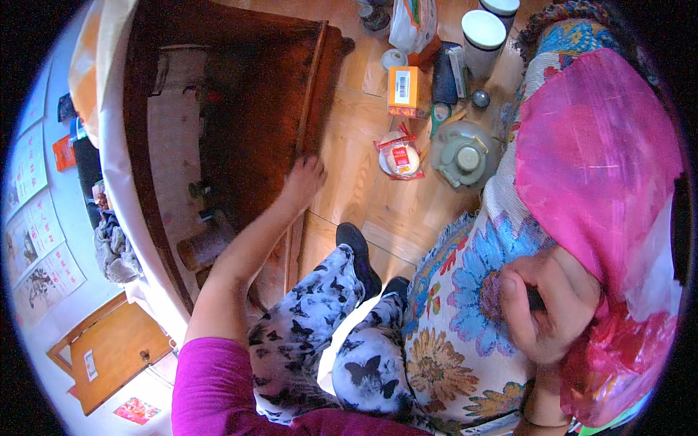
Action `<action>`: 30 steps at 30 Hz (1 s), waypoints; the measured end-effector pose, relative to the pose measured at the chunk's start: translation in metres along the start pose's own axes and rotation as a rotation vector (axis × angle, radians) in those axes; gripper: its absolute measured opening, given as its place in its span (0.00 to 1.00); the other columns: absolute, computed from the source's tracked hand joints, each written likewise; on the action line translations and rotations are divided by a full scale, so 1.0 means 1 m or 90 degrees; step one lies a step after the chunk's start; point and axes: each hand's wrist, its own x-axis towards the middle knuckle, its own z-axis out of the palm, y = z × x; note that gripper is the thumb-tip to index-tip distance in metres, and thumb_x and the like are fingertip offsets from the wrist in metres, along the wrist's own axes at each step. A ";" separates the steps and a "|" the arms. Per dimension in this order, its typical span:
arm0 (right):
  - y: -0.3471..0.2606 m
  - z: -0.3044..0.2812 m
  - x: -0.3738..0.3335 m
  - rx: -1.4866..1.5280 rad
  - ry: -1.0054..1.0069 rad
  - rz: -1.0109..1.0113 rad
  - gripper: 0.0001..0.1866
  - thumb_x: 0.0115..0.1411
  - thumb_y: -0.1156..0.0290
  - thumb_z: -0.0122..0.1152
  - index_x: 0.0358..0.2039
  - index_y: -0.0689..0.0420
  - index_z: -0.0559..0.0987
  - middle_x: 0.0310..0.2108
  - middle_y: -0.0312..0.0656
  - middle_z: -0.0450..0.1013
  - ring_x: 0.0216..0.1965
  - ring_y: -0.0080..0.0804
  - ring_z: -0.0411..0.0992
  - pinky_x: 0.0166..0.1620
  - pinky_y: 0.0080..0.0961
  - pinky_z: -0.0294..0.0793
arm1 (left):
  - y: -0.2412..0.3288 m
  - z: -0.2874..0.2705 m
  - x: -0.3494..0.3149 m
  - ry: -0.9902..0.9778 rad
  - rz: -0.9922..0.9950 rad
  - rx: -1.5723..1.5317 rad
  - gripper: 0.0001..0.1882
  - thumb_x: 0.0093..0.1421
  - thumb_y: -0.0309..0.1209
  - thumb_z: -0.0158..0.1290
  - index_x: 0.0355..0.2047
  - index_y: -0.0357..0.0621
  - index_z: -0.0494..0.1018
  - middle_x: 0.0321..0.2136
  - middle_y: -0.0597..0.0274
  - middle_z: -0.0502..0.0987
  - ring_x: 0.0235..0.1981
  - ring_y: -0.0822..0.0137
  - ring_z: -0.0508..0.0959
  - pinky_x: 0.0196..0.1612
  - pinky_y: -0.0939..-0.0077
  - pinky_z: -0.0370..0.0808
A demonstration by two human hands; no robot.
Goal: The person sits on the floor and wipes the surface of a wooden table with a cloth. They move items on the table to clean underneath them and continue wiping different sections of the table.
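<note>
My left arm, in a magenta sleeve, reaches forward. My left hand (307,178) rests on the edge of the dark wooden table (311,94), its fingers slightly bent and apart with nothing seen in them. On the right, my right hand (552,301) is curled closed at a bright pink plastic bag (589,138), which gathers beside the knuckles. Exactly where the fingers grip is hidden. A crinkled red plastic part (622,363) hangs next to that wrist. Beneath lies a flower-patterned woven cover (480,305).
On the wooden floor (356,152) ahead are a round packaged item (400,156), an orange box (407,91), a greenish glass kettle-like vessel (465,154), white-lidded containers (483,33) and a small metal ball (480,98). My legs (313,320) stand between table and cover. Posters (36,240) hang left.
</note>
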 end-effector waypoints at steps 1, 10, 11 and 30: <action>0.002 -0.002 0.000 -0.004 -0.005 -0.012 0.02 0.58 0.79 0.63 0.28 0.59 0.79 0.23 0.43 0.73 0.22 0.39 0.72 0.28 0.32 0.70 | -0.015 -0.002 0.028 0.042 -0.004 0.038 0.13 0.60 0.37 0.52 0.44 0.53 0.79 0.43 0.65 0.75 0.52 0.59 0.70 0.54 0.56 0.66; 0.008 -0.001 0.001 0.010 -0.015 -0.060 0.01 0.58 0.78 0.61 0.30 0.59 0.80 0.23 0.44 0.75 0.23 0.39 0.72 0.29 0.32 0.72 | -0.142 -0.064 0.199 0.149 -0.183 0.166 0.18 0.60 0.39 0.54 0.52 0.59 0.75 0.49 0.65 0.70 0.52 0.60 0.67 0.45 0.59 0.66; 0.007 0.000 0.001 0.007 -0.015 -0.065 0.01 0.58 0.78 0.61 0.30 0.59 0.80 0.23 0.44 0.75 0.23 0.39 0.72 0.29 0.32 0.72 | -0.139 -0.060 0.189 0.158 -0.166 0.183 0.17 0.60 0.38 0.53 0.51 0.58 0.76 0.48 0.64 0.70 0.52 0.60 0.67 0.45 0.59 0.66; 0.002 0.024 0.005 0.011 0.155 -0.092 0.06 0.58 0.81 0.64 0.25 0.62 0.76 0.21 0.42 0.69 0.22 0.33 0.70 0.28 0.27 0.67 | -0.009 -0.070 -0.073 0.066 -0.406 -0.766 0.20 0.63 0.37 0.61 0.54 0.48 0.75 0.47 0.61 0.78 0.49 0.58 0.77 0.52 0.63 0.75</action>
